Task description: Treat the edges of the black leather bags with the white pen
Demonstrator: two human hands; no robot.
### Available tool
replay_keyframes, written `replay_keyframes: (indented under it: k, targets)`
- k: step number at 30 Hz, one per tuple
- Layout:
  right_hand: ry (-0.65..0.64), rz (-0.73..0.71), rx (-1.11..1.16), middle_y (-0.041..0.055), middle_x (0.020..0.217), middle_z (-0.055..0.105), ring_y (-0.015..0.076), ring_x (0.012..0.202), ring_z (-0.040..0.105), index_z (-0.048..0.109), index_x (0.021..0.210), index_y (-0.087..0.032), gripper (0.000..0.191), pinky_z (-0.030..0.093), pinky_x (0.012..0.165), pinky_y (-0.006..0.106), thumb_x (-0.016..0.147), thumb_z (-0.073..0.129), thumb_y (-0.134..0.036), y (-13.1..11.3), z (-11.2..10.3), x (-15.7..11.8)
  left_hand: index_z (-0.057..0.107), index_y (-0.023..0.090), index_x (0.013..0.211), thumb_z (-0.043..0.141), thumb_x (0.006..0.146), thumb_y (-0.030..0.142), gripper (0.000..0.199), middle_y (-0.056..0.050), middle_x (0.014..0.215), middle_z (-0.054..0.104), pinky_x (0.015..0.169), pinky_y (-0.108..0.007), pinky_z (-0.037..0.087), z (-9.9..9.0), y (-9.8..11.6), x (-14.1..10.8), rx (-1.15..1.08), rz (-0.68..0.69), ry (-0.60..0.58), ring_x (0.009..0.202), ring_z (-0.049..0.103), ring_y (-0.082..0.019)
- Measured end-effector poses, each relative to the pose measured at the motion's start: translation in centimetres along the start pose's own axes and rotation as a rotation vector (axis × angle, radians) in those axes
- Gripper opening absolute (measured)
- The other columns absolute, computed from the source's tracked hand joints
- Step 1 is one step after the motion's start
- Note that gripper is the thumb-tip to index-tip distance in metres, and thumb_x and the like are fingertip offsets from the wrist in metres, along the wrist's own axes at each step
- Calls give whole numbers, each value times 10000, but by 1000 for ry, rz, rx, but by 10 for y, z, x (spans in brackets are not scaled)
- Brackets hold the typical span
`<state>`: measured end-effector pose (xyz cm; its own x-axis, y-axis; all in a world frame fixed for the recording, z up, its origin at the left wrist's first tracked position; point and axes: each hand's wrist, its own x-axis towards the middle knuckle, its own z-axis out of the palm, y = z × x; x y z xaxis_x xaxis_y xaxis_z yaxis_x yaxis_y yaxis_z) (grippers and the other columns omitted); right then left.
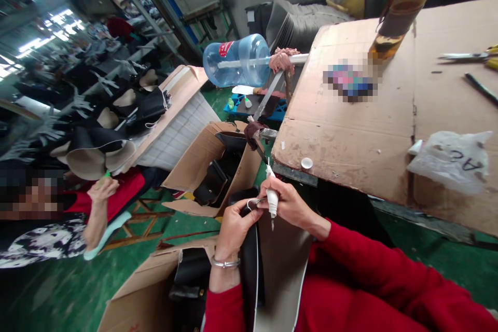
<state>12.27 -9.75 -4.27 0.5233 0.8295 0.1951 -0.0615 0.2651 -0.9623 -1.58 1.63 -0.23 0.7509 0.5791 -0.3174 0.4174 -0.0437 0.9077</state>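
While a co-worker's hand (103, 189) grips something small and green at far left, the lower box (134, 285) and the upper box (177, 187) stand on the floor close to the person, each holding black goods, probably so that pieces are within easy reach; the left hand (235, 223) is narrowed to a pinch on a pale loop (251, 202), too small here to tell whether cord or ring, apparently to steady it; the black piece (249, 275) stands on edge between the forearms, against the body, which seems to spare both hands its weight; the right hand (288, 206) wraps a white bottle (273, 201), nozzle upward, its fingertips meeting the left ones at the loop, likely for fine control; just beyond, a white disc (306, 163) lies by the edge of the table (361, 166); scissors (467, 56) rest farther right, perhaps parked there to leave the near corner free.
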Motion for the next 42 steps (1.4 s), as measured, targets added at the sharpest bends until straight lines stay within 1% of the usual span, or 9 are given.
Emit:
replay_keyframes:
  k: [4,7,12,16,19,21,24,32,42]
  targets:
    - [-23,-87,-167,-25,780,586,113,630,496,587,921,-201,106,393,588,227,942,678,-250,-9,-11,-1,831,186,984,823,779,396,293,-78,998,806,884,-325,503,5,-2,4,-26,-27,23,959,704,-270]
    - [28,-204,-330,14,900,674,145,758,615,623,1014,-213,30,469,721,257,992,620,-232,-23,-29,-3,825,182,980,805,799,389,276,-76,984,800,872,-310,501,6,-2,8,-32,-30,40,935,699,-252]
    - [240,-203,-239,58,1025,739,199,880,712,611,1316,-242,334,557,823,301,1026,629,-406,-39,-80,-14,790,171,830,801,795,420,252,-27,760,738,675,-254,483,15,0,14,-36,-51,30,705,640,-181]
    - [453,-150,-361,94,1135,732,249,962,704,732,1162,-212,352,568,848,329,966,687,-501,-43,-123,-21,767,163,775,805,782,441,280,-8,678,697,592,-248,460,31,5,23,-63,-87,-1,607,602,-163]
    - [516,-71,-428,70,965,740,213,777,675,754,1007,-200,303,545,677,294,940,715,-493,-44,-142,-23,786,155,807,818,766,440,290,-22,715,728,600,-251,468,44,14,33,-66,-104,-44,629,627,-175]
    - [515,-23,-425,46,837,709,172,629,607,740,966,-189,308,472,538,267,926,727,-494,-43,-146,-22,803,150,830,829,751,420,282,-39,764,755,627,-253,478,53,22,39,-55,-106,-73,677,649,-189]
    - [510,-3,-399,21,739,663,145,553,541,711,924,-183,312,396,468,252,929,722,-494,-40,-145,-21,813,148,843,834,739,382,257,-49,793,767,658,-251,479,65,31,46,-36,-112,-115,710,650,-188]
    - [477,-39,-610,18,767,698,156,635,609,722,892,-193,295,442,597,257,954,706,-481,-34,-146,-21,768,140,788,829,745,366,238,-16,706,701,600,-231,418,83,33,63,-13,-111,-166,635,562,-139]
    - [490,-47,-572,24,782,702,155,648,611,720,884,-193,291,441,603,257,978,678,-465,-36,-146,-22,812,148,839,856,707,375,267,-46,783,771,675,-262,479,98,41,74,-33,-85,-160,708,658,-191]
